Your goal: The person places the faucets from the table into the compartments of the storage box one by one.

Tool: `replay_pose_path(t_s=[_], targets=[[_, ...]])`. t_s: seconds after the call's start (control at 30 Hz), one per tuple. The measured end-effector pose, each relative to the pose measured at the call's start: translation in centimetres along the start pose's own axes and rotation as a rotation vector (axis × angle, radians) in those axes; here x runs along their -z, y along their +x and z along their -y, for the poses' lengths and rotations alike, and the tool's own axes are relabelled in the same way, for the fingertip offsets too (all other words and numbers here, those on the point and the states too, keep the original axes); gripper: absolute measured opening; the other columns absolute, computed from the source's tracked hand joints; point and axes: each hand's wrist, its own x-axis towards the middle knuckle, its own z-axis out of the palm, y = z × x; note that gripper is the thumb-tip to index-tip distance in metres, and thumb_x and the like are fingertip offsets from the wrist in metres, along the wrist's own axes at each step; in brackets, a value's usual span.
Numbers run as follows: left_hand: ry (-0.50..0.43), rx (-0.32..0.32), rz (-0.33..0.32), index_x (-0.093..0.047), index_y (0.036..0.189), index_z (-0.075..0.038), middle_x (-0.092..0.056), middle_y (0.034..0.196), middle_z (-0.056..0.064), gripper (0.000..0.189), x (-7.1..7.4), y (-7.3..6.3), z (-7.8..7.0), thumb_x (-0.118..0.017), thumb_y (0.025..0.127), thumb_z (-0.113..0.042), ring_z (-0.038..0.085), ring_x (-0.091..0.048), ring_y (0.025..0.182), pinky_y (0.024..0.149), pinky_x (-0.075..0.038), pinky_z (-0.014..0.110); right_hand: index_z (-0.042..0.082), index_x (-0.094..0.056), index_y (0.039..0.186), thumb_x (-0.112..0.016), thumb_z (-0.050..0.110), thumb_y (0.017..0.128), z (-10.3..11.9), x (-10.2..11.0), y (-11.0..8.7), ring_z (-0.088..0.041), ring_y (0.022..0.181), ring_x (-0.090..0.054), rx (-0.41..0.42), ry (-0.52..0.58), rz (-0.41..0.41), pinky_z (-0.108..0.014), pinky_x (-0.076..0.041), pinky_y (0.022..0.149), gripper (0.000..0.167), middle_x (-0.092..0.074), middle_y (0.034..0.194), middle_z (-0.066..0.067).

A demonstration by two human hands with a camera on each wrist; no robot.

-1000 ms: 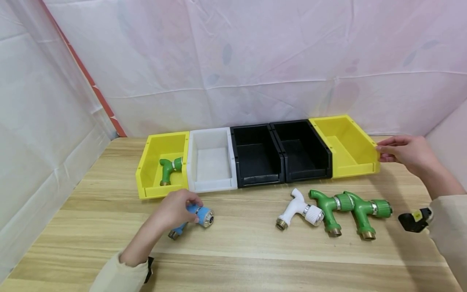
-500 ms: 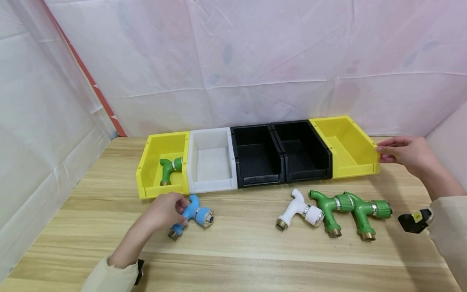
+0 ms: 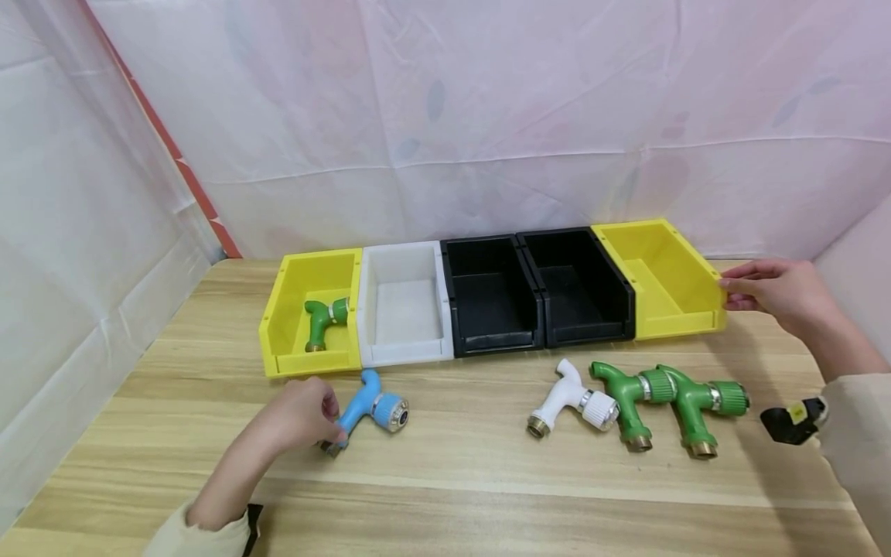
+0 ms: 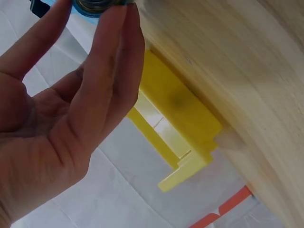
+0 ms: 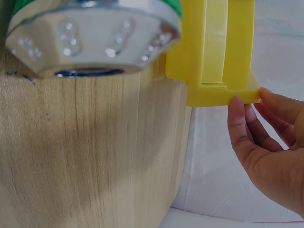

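A blue tap [image 3: 363,405] lies on the table before the left yellow bin. My left hand [image 3: 301,415] pinches its threaded end [image 4: 95,5] between thumb and fingers, and the blue knob points away to the right. My right hand [image 3: 786,298] is at the outer side of the right yellow bin [image 3: 675,325], its fingertips holding the rim [image 5: 223,98] in the right wrist view. A green tap [image 3: 320,323] lies inside the left yellow bin [image 3: 316,363]. On the table to the right are a white tap [image 3: 567,398] and two green taps [image 3: 626,402].
Between the yellow bins stand a white bin [image 3: 407,356] and two black bins [image 3: 497,343], side by side in one row. Behind them hangs a pale cloth [image 3: 487,116]. The wooden table [image 3: 473,495] runs along the front.
My left hand has slid left and toward me along the blue tap, from its body near the knob to the threaded end. The tap and my right hand have stayed put.
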Motion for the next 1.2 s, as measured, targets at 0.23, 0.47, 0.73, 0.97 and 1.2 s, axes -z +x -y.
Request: replay_pose_path(t_s=[0.23,0.47,0.73,0.97,1.2], targets=[[0.048,0.019,-0.052,-0.053,0.066,-0.005,-0.049,0.061,0.004,0.026,-0.8,-0.6,-0.4,-0.079,0.068,-0.009,0.017,-0.045,0.056,0.048,-0.037,0.027,0.035,-0.065,0.071,-0.058,0.014,0.090,0.1,0.0,-0.1,-0.011,0.066,-0.064,0.000,-0.020,-0.006,-0.026,-0.055,0.062,0.029,-0.061,0.073,0.015],[0.026,-0.005,-0.053,-0.055,0.064,-0.005,-0.049,0.061,0.003,0.025,-1.0,-0.6,0.1,-0.079,0.067,-0.009,0.017,-0.044,0.056,0.048,-0.037,0.027,0.035,-0.065,0.071,-0.058,0.014,0.090,0.1,-0.1,0.0,-0.011,0.066,-0.064,0.009,-0.027,-0.008,-0.026,-0.055,0.062,0.029,-0.062,0.073,0.015],[-0.063,-0.007,0.010,-0.059,0.071,-0.003,-0.053,0.065,0.004,0.019,-0.8,-0.2,0.9,-0.078,0.069,-0.008,0.017,-0.046,0.060,0.052,-0.040,0.027,0.034,-0.065,0.071,-0.057,0.015,0.090,0.1,0.0,-0.1,-0.011,0.066,-0.064,0.003,-0.028,-0.007,-0.026,-0.055,0.062,0.028,-0.062,0.073,0.014],[-0.074,-0.011,0.034,-0.061,0.074,-0.002,-0.054,0.068,0.004,0.018,-0.6,0.0,1.1,-0.077,0.071,-0.009,0.017,-0.048,0.062,0.054,-0.042,0.028,0.031,-0.064,0.075,-0.058,0.016,0.090,0.2,-0.1,-0.1,-0.012,0.067,-0.064,-0.005,-0.045,-0.017,-0.026,-0.055,0.063,0.023,-0.061,0.073,0.014],[-0.062,-0.008,0.024,-0.060,0.073,-0.003,-0.053,0.066,0.004,0.016,-0.7,-0.3,0.8,-0.075,0.073,-0.007,0.017,-0.047,0.062,0.054,-0.042,0.028,0.032,-0.063,0.075,-0.058,0.016,0.090,0.1,-0.1,-0.1,-0.011,0.067,-0.064,0.001,-0.046,-0.020,-0.026,-0.055,0.063,0.023,-0.061,0.073,0.014]])
